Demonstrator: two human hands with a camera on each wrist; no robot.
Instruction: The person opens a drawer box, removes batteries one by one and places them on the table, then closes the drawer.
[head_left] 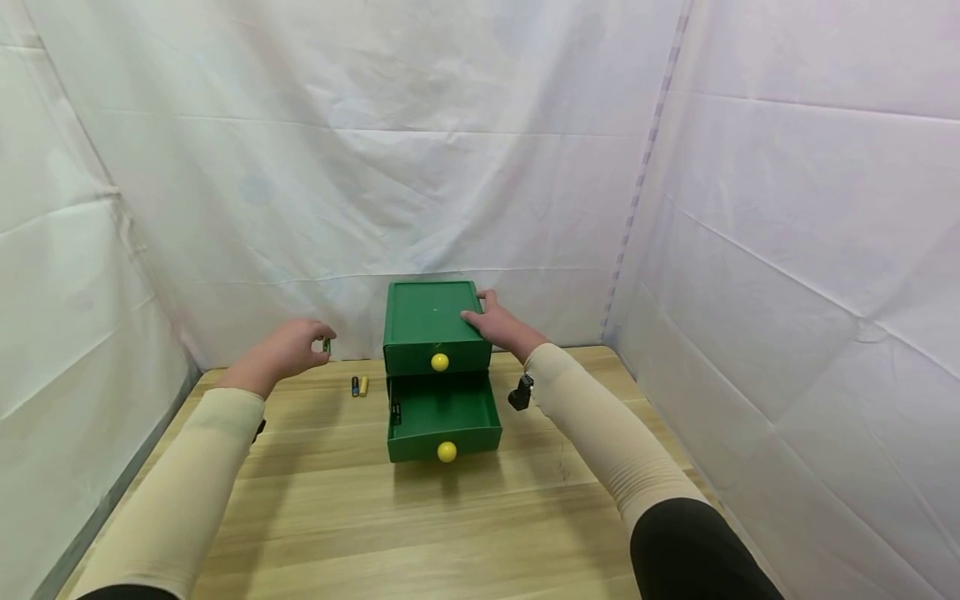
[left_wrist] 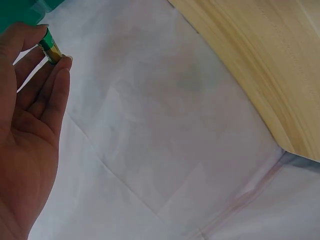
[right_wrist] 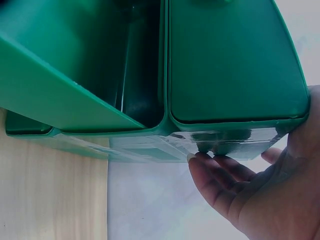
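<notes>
My left hand [head_left: 294, 346] is raised left of a green drawer box [head_left: 433, 312]. Between thumb and fingertips it pinches a small green and gold battery [left_wrist: 50, 46], held clear of the table. On the table lie a dark battery [head_left: 355, 386] and a yellow battery [head_left: 363, 386], side by side. My right hand [head_left: 504, 323] rests on the box's upper right edge, thumb on top, relaxed fingers touching the side. Below the closed top drawer [head_left: 412, 360], a lower drawer [head_left: 442, 421] is pulled out; small dark things [head_left: 396, 412] lie along its left wall, their kind unclear.
Both drawers have round yellow knobs [head_left: 447, 452]. The box stands near the back edge of a wooden table [head_left: 360, 533]. White sheets [head_left: 315, 167] hang behind and on both sides. A small black device [head_left: 521, 392] sits at my right wrist.
</notes>
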